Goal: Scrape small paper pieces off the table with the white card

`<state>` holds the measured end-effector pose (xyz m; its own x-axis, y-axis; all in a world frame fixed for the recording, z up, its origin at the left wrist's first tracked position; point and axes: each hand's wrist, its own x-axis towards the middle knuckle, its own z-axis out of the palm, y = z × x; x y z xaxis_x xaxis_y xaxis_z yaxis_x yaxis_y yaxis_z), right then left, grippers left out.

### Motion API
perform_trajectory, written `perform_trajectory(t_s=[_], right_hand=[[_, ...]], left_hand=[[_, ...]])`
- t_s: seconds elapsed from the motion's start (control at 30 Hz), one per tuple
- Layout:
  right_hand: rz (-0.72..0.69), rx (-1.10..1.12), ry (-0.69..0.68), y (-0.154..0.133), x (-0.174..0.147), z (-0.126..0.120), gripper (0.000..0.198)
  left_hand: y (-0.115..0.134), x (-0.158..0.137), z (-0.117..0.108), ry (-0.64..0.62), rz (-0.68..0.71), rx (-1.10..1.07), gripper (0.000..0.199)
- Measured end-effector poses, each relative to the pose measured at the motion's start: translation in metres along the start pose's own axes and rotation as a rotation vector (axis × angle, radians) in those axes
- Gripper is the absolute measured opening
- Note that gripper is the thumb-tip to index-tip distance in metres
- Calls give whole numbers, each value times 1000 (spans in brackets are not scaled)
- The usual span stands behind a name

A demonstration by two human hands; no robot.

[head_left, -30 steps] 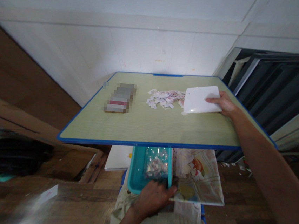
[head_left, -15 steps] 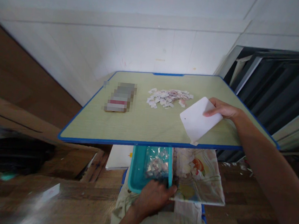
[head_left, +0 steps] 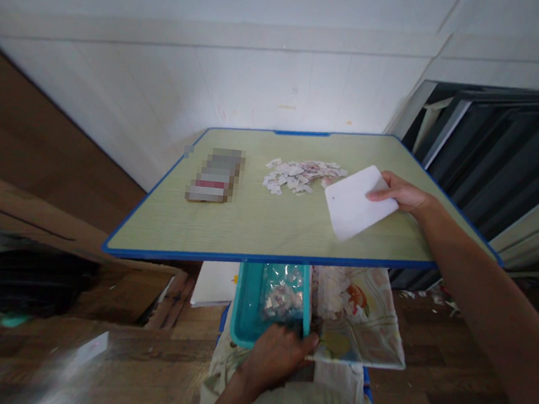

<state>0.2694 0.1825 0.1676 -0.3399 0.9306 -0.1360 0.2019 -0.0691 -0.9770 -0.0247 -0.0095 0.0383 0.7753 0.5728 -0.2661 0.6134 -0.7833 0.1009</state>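
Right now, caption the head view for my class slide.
Right hand holds a thin white sheet near paper scraps on a table; left hand at the near edge of a teal tray.

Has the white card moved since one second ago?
Yes: in view, the white card in the right hand now reaches nearer the blue front edge of the table.

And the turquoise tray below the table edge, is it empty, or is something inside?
Partly filled: small pieces and shiny clear plastic show inside the turquoise tray, while its left part looks bare.
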Motion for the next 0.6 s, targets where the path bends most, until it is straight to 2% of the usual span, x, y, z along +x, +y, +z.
perform_trajectory(t_s=[0.1, 0.37, 0.6], right_hand=[[-60, -23, 111, 1, 5, 5, 38], [-158, -139, 155, 6, 13, 16, 36], [-180, 24, 293, 10, 17, 17, 38]], left_hand=[[0, 0, -1, 10, -3, -6, 28], [0, 0, -3, 16, 3, -22, 29], [0, 0, -4, 6, 2, -18, 29]])
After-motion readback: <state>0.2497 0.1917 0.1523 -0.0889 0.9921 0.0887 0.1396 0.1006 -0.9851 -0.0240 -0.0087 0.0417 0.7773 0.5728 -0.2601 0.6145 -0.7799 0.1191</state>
